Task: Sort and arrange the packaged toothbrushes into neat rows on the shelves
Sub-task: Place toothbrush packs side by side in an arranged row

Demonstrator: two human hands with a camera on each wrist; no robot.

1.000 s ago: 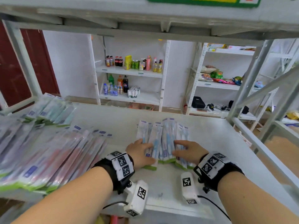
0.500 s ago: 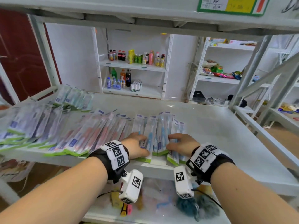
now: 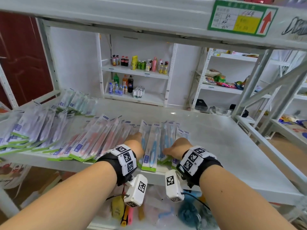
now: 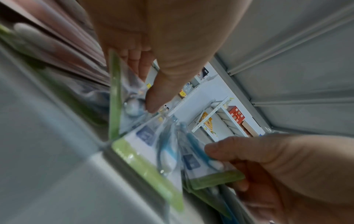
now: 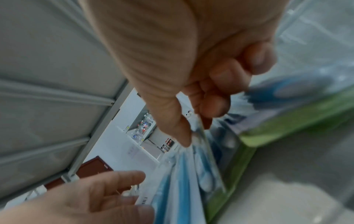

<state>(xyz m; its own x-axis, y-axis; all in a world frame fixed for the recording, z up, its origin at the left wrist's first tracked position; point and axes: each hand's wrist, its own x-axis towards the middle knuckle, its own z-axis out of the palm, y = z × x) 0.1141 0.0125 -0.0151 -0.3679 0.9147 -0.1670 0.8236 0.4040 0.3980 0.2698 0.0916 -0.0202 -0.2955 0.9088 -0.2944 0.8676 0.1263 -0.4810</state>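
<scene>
Head view puts both of my hands on the small group of blue toothbrush packs [image 3: 153,146] at the front edge of the shelf [image 3: 232,146]. Their long axes run front to back, away from me, green ends toward me and slightly overhanging the lip. The left hand [image 3: 135,143] lies on the group's left side, the right hand [image 3: 178,148] on its right, so the packs sit between them and directly ahead of the fingers. Just left of the left hand lies the row of pink toothbrush packs [image 3: 93,143], slanted rather than square to the edge. The left hand is the nearer one to that row, so I judge any closing of the gap falls to it.

From the left wrist, the left thumb presses one pack, fingers partly bent behind it. From the right wrist, the right thumb and curled fingers pinch a sheaf of blue packs [image 5: 184,174].

Wrist straps hide most fingers in the head view. Both wrist pictures are blurred, so I cannot count the packs held, nor tell whether blue and pink rows touch.
</scene>
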